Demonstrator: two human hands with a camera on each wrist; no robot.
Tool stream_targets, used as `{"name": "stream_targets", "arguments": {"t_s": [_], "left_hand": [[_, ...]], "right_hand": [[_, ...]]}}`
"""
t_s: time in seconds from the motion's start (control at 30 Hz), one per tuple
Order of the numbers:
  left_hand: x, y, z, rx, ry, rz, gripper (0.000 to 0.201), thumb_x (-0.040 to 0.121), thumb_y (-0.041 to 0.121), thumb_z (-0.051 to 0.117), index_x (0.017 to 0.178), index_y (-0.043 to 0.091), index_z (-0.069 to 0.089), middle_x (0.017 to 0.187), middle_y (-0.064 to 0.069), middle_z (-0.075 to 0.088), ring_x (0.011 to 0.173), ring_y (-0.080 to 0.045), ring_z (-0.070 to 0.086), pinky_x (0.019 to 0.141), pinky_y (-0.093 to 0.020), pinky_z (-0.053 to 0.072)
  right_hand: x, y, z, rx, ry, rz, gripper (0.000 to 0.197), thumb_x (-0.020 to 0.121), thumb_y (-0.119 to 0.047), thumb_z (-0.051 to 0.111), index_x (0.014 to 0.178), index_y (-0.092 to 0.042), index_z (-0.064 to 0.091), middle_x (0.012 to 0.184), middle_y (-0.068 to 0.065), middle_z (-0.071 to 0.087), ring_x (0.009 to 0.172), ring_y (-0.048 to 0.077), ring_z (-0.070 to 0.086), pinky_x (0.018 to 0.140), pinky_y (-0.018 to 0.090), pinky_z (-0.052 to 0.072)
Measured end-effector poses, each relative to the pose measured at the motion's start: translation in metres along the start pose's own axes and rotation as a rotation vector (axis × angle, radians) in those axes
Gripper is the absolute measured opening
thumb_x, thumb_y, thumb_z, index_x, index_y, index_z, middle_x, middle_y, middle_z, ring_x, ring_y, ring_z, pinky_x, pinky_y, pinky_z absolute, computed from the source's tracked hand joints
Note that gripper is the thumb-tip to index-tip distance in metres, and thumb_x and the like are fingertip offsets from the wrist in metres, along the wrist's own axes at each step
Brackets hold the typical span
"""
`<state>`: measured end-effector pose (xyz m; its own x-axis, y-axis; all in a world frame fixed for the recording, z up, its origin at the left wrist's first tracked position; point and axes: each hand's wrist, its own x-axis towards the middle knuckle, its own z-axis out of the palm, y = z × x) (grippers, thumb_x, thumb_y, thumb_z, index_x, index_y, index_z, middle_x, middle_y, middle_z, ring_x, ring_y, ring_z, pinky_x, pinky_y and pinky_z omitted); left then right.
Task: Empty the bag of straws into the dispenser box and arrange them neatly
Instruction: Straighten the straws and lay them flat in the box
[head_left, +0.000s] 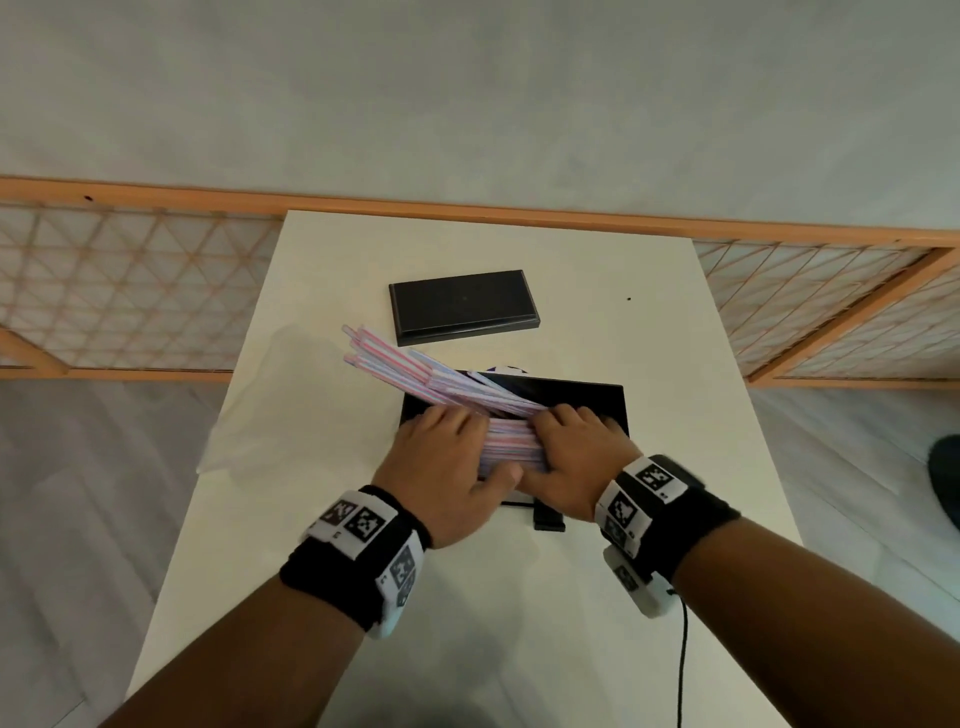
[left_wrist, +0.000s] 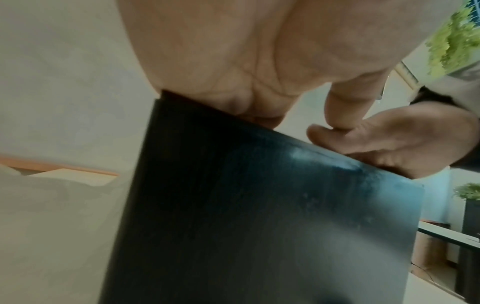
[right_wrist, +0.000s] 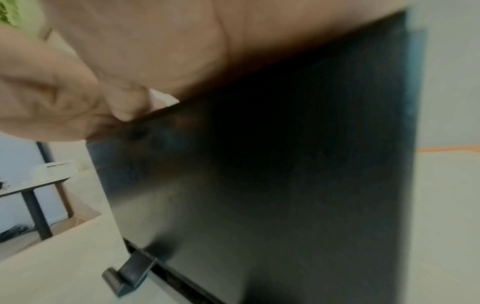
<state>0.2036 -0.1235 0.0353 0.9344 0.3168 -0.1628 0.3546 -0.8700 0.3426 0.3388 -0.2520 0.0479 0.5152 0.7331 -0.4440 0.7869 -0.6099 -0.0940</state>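
The black dispenser box (head_left: 582, 402) stands open-topped mid-table; its front wall (left_wrist: 259, 205) fills both wrist views (right_wrist: 285, 185). Pink-and-blue striped straws (head_left: 511, 441) lie across its top between my hands. A second sheaf of straws (head_left: 400, 366) fans out over the box's left rim, up and to the left. My left hand (head_left: 449, 449) and right hand (head_left: 574, 447) lie palm-down side by side on the straws, thumbs meeting at the near edge. The fingertips are hidden. The clear empty bag (head_left: 270, 410) lies flat left of the box.
The box's black lid (head_left: 462, 306) lies flat behind it. A small black tab (head_left: 549, 519) juts from the box's base toward me. A black cable (head_left: 680, 665) hangs off my right wrist. The table's edges run close on both sides; a lattice screen (head_left: 119, 291) stands beyond.
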Motion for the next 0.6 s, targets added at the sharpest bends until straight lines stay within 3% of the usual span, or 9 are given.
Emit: {"name": "stream_targets", "arguments": {"t_s": [0.13, 0.2, 0.33, 0.47, 0.53, 0.6], "left_hand": [[0.007, 0.005, 0.002, 0.133, -0.102, 0.005, 0.097, 0.082, 0.084, 0.003, 0.142, 0.021, 0.046, 0.147, 0.002, 0.05, 0.139, -0.02, 0.038, 0.117, -0.043, 0.031], [0.003, 0.004, 0.005, 0.146, -0.154, -0.003, 0.099, 0.081, 0.083, 0.0, 0.148, 0.022, 0.04, 0.154, 0.001, 0.043, 0.145, -0.021, 0.032, 0.119, -0.046, 0.028], [-0.013, 0.006, 0.009, 0.184, -0.148, 0.001, 0.095, 0.081, 0.079, -0.001, 0.145, 0.024, 0.042, 0.151, 0.002, 0.045, 0.143, -0.023, 0.033, 0.117, -0.045, 0.029], [-0.011, 0.009, 0.004, 0.155, -0.188, -0.036, 0.094, 0.078, 0.077, -0.004, 0.14, 0.026, 0.045, 0.146, 0.003, 0.049, 0.139, -0.022, 0.035, 0.115, -0.044, 0.031], [-0.008, 0.012, -0.003, 0.085, -0.16, -0.074, 0.081, 0.085, 0.076, 0.011, 0.128, 0.024, 0.056, 0.135, 0.002, 0.056, 0.131, -0.023, 0.042, 0.112, -0.043, 0.036], [-0.005, 0.018, -0.013, -0.074, -0.046, -0.149, 0.056, 0.091, 0.066, 0.044, 0.108, 0.018, 0.068, 0.112, 0.0, 0.068, 0.113, -0.022, 0.054, 0.101, -0.039, 0.044]], "right_hand": [[-0.003, -0.006, 0.007, -0.002, -0.026, -0.016, 0.115, 0.047, -0.095, 0.028, 0.136, -0.024, 0.039, 0.139, 0.0, 0.046, 0.129, 0.027, 0.045, 0.105, 0.048, 0.037], [-0.006, -0.007, 0.009, -0.046, -0.055, -0.032, 0.111, 0.049, -0.095, 0.041, 0.136, -0.026, 0.04, 0.138, -0.002, 0.046, 0.128, 0.026, 0.045, 0.106, 0.047, 0.037], [-0.014, -0.009, 0.016, -0.091, -0.059, -0.033, 0.082, 0.063, -0.076, 0.057, 0.13, -0.029, 0.046, 0.13, -0.001, 0.048, 0.121, 0.027, 0.047, 0.102, 0.046, 0.039], [-0.015, -0.012, 0.021, -0.022, -0.036, 0.002, 0.081, 0.064, -0.072, 0.059, 0.131, -0.029, 0.043, 0.132, -0.003, 0.045, 0.124, 0.026, 0.046, 0.104, 0.046, 0.039], [-0.013, -0.012, 0.02, 0.01, -0.069, 0.005, 0.082, 0.064, -0.071, 0.061, 0.133, -0.03, 0.042, 0.134, -0.004, 0.044, 0.126, 0.026, 0.045, 0.105, 0.046, 0.038], [-0.012, -0.01, 0.018, 0.004, -0.085, 0.002, 0.083, 0.063, -0.07, 0.063, 0.134, -0.031, 0.043, 0.133, -0.003, 0.044, 0.126, 0.026, 0.045, 0.106, 0.046, 0.037]]}}
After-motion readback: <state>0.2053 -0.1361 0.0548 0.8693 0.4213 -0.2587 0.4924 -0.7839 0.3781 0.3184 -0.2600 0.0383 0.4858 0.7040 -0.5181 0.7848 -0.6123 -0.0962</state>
